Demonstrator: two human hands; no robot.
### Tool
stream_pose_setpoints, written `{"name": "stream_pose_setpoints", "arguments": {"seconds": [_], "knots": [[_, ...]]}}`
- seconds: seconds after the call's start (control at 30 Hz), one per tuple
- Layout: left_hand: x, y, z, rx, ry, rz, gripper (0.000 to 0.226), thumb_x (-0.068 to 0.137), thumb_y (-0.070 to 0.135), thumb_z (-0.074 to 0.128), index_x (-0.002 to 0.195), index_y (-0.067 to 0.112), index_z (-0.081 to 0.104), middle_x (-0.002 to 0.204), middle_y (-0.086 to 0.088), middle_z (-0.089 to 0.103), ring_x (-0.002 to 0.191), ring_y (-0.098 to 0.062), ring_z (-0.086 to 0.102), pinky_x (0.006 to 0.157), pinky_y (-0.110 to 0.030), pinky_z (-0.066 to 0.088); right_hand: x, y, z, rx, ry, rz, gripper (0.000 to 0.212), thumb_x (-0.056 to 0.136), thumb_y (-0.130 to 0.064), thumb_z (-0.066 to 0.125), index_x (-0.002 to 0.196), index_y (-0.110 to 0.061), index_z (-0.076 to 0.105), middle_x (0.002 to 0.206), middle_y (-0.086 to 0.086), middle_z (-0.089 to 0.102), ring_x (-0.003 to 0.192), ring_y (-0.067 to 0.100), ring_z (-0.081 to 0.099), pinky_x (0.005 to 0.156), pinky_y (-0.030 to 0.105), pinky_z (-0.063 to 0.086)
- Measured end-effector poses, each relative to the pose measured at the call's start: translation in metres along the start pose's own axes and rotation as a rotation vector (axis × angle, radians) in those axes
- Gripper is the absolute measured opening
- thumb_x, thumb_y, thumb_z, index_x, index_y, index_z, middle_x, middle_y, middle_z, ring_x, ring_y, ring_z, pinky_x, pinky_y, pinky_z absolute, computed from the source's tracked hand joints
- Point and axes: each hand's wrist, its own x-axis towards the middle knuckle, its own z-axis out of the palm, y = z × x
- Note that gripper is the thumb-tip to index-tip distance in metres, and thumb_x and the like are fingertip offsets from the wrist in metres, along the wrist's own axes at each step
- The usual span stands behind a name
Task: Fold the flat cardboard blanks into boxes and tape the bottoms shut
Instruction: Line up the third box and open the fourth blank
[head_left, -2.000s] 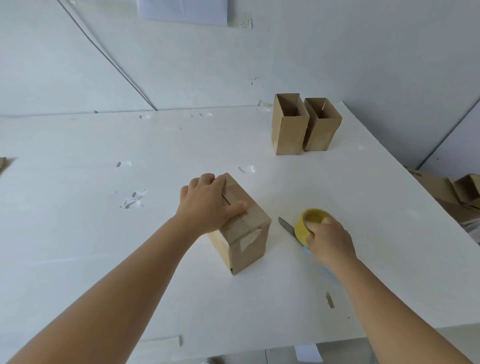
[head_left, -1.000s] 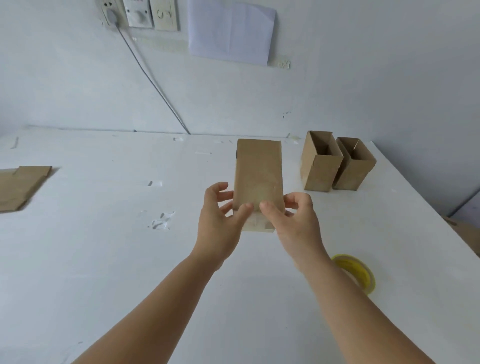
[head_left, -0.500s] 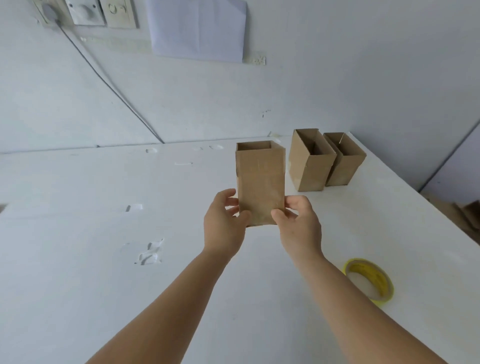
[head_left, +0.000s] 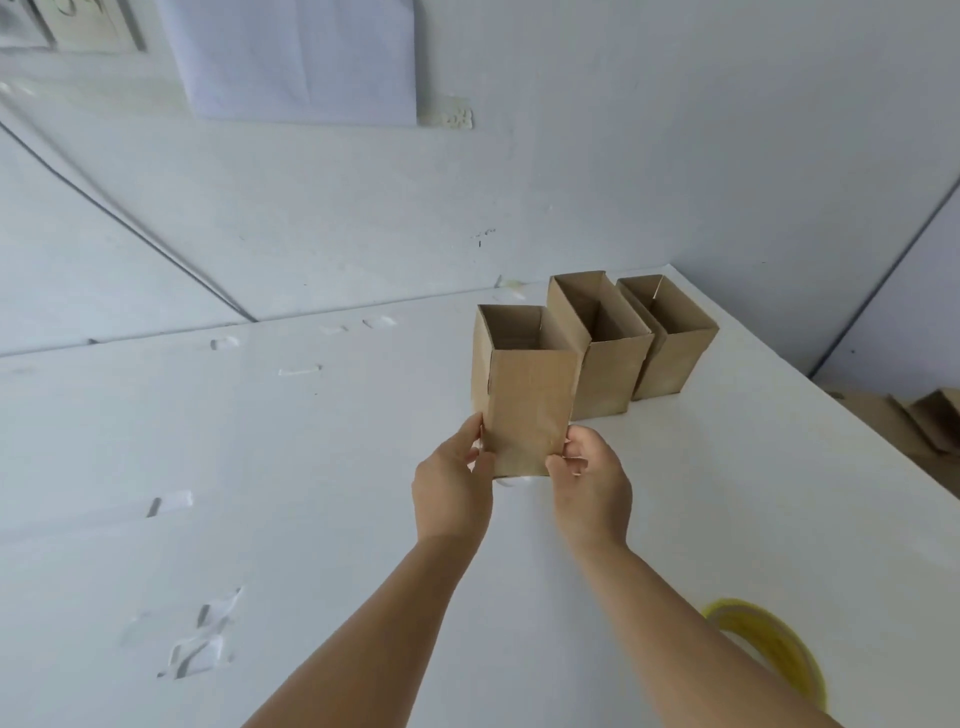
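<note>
An upright, open-topped cardboard box (head_left: 524, 400) is held between both hands at its lower end. The left hand (head_left: 453, 493) grips the bottom-left corner, thumb on the near face and fingers curled round the left side; the right hand (head_left: 589, 486) grips the bottom-right corner in the same way. The box rises above the hands, its open mouth facing up — whether its base touches the white tabletop (head_left: 260, 467) cannot be told. Just to its right, nearly touching, stand two more open boxes in a row: the middle box (head_left: 605, 374) and, beside it, the far box (head_left: 670, 353), near the tabletop's back corner. A yellow tape roll (head_left: 769, 649) lies flat on the tabletop near the right forearm — well apart from the boxes.
</note>
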Motion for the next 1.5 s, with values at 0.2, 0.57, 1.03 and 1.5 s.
{"name": "stream_pose_setpoints", "arguments": {"seconds": [0.2, 0.57, 1.03, 1.5], "knots": [[0.034, -0.009, 0.036, -0.004, 0.046, -0.066, 0.026, 0.089, 0.011, 0.050, 0.101, 0.032, 0.060, 0.095, 0.022, 0.067, 0.090, 0.001, 0.064, 0.062, -0.006, 0.041, 0.037, 0.017, 0.018, 0.014, -0.071, -0.020, 0.036, 0.091, -0.006, 0.056, 0.126, -0.015, 0.060, 0.113, -0.004, 0.067, 0.106, 0.015, 0.062, 0.085, 0.014, 0.047], [0.070, -0.014, 0.072, 0.081, 0.063, -0.163, 0.023, 0.088, 0.015, 0.053, 0.102, 0.022, 0.070, 0.094, 0.007, 0.071, 0.086, -0.018, 0.061, 0.074, -0.026, 0.047, 0.069, 0.042, 0.026, -0.070, -0.216, 0.016, 0.050, 0.097, -0.012, 0.050, 0.145, -0.017, 0.037, 0.143, 0.001, 0.048, 0.131, 0.019, 0.046, 0.104, 0.026, 0.038], [0.029, -0.030, 0.041, 0.681, -0.259, 0.030, 0.051, 0.100, 0.031, 0.042, 0.148, 0.020, 0.029, 0.154, 0.004, 0.030, 0.139, -0.017, 0.029, 0.108, -0.029, 0.026, 0.046, 0.054, 0.011, -0.549, -0.485, -0.188, 0.063, 0.100, -0.034, 0.041, 0.152, -0.014, 0.011, 0.160, 0.002, 0.014, 0.146, 0.020, 0.014, 0.115, 0.032, 0.021], [-0.106, -0.084, -0.118, 0.845, -0.174, 0.043, 0.059, 0.099, 0.041, 0.040, 0.149, 0.015, 0.023, 0.155, 0.002, 0.028, 0.145, -0.015, 0.016, 0.116, -0.030, 0.016, -0.121, -0.022, 0.037, -0.742, -0.740, -0.541, 0.064, 0.100, -0.043, 0.034, 0.151, -0.012, 0.011, 0.160, 0.000, 0.011, 0.148, 0.019, 0.002, 0.117, 0.037, 0.005]]}}
